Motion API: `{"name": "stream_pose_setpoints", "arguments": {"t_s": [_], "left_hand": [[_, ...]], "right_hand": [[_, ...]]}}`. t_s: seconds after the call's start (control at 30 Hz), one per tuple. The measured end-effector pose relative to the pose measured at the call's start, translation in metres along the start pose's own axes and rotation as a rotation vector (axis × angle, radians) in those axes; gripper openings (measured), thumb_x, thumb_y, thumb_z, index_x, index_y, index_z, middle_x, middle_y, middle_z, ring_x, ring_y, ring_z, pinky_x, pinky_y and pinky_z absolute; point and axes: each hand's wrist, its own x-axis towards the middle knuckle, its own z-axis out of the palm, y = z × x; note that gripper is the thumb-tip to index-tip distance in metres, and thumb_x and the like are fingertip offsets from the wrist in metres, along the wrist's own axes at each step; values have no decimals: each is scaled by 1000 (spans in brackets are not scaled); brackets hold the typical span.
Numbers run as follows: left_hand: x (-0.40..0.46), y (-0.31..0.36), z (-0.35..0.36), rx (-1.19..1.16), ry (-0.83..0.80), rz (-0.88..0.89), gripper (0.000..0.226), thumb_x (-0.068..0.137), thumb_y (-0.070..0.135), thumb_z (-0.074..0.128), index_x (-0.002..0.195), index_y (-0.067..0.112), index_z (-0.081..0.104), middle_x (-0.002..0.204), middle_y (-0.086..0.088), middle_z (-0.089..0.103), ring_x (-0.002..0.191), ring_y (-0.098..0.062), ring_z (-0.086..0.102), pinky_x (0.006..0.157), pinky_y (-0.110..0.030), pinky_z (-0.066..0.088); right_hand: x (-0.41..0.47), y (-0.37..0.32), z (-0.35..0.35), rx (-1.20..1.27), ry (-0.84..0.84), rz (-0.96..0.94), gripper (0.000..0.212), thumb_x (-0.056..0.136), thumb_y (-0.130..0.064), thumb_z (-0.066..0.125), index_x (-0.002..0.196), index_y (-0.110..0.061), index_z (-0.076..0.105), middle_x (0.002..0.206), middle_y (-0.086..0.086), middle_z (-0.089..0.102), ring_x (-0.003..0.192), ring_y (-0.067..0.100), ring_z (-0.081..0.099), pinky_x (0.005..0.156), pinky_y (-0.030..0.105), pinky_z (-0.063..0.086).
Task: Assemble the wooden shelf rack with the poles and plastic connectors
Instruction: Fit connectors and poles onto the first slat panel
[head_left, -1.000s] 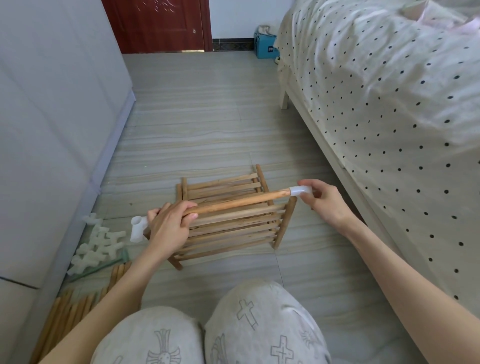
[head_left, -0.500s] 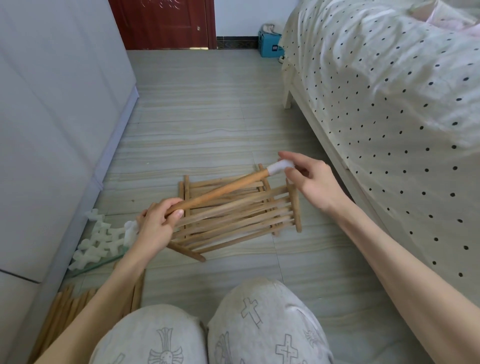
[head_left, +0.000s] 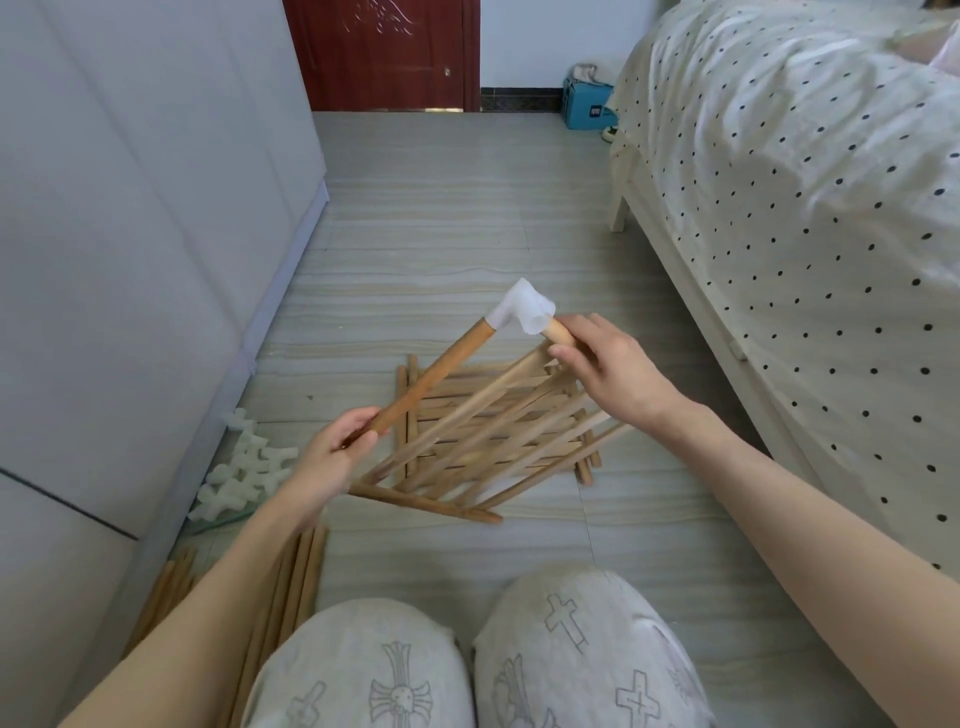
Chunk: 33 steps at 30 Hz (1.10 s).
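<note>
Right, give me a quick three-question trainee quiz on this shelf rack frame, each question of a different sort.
1. True or false: the white plastic connector sits on the far end of the dark pole held by the left hand.
2. Multiple choice: where do the loose white connectors lie? A) on the bed B) on the floor by the grey cabinet C) on the person's lap
3. Fill in: the right hand grips the upper end of the raised slatted ____.

Key: 1 true; 2 B; 3 panel.
</note>
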Motion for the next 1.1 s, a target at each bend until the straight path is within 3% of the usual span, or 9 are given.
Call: {"name": "stream_pose_setpoints", "arguments": {"t_s": [0.1, 0.23, 0.3, 0.37, 0.5, 0.57, 0.7, 0.8, 1.1], "left_hand": [[-1, 23, -3, -54, 35, 64, 25, 98, 32, 39, 110, 27, 61, 113, 7, 64, 107, -3, 57, 89, -16, 40], [2, 57, 5, -124, 27, 134, 40, 91, 62, 25, 102, 43, 59, 105, 18, 62, 98, 3, 58, 85, -19, 43], [5, 57, 15, 24, 44, 120, 35, 94, 57, 32, 98, 38, 61, 95, 22, 60, 89, 4, 57, 72, -16, 43], [8, 44, 25, 139, 92, 96, 27, 98, 43, 37, 98, 26, 58, 80, 17, 54, 78, -7, 53, 68, -24, 40], [7, 13, 28, 94, 127, -25, 22, 99, 32, 39, 99, 16, 54, 87, 2, 57, 85, -22, 62, 85, -38, 49], [9, 9, 26, 60, 151, -44, 21, 100, 32, 38, 92, 17, 52, 89, 0, 58, 83, -20, 65, 88, -41, 49], [8, 5, 18, 84, 142, -8, 25, 100, 29, 36, 79, 23, 47, 82, -1, 55, 74, -11, 62, 80, -37, 48], [1, 1, 15, 176, 100, 47, 24, 100, 32, 35, 80, 28, 48, 79, 4, 59, 64, 4, 56, 69, -25, 44], [-4, 5, 24, 264, 62, 63, 25, 100, 35, 32, 77, 31, 41, 74, 7, 55, 68, 1, 54, 56, -18, 33]], "right_hand": [[6, -22, 14, -59, -85, -154, 34, 95, -26, 50, 124, -9, 56, 100, 11, 56, 87, 29, 57, 79, 37, 45], [8, -46, 45, -232, -261, -248, 40, 96, -35, 46, 131, -17, 51, 106, 8, 57, 91, 30, 58, 83, 39, 46], [5, -52, 60, -273, -313, -234, 42, 96, -39, 44, 133, -20, 50, 110, 6, 57, 97, 28, 58, 83, 39, 47], [1, -54, 73, -305, -367, -239, 42, 96, -42, 41, 131, -21, 49, 112, 4, 56, 101, 27, 57, 84, 40, 47], [-4, -48, 90, -406, -427, -295, 43, 98, -46, 31, 130, -21, 46, 115, 4, 53, 98, 25, 58, 86, 37, 45], [-3, -46, 94, -410, -402, -309, 43, 98, -45, 29, 129, -20, 46, 115, 5, 53, 93, 26, 59, 81, 36, 44], [0, -43, 96, -406, -401, -315, 42, 98, -44, 29, 127, -19, 46, 112, 5, 52, 89, 27, 59, 76, 36, 43], [-1, -39, 91, -364, -387, -246, 42, 98, -44, 31, 128, -19, 46, 112, 5, 53, 91, 28, 59, 77, 39, 48], [-13, -41, 87, -330, -363, -233, 39, 97, -42, 36, 124, -19, 52, 106, 2, 54, 81, 26, 59, 70, 40, 50]]}}
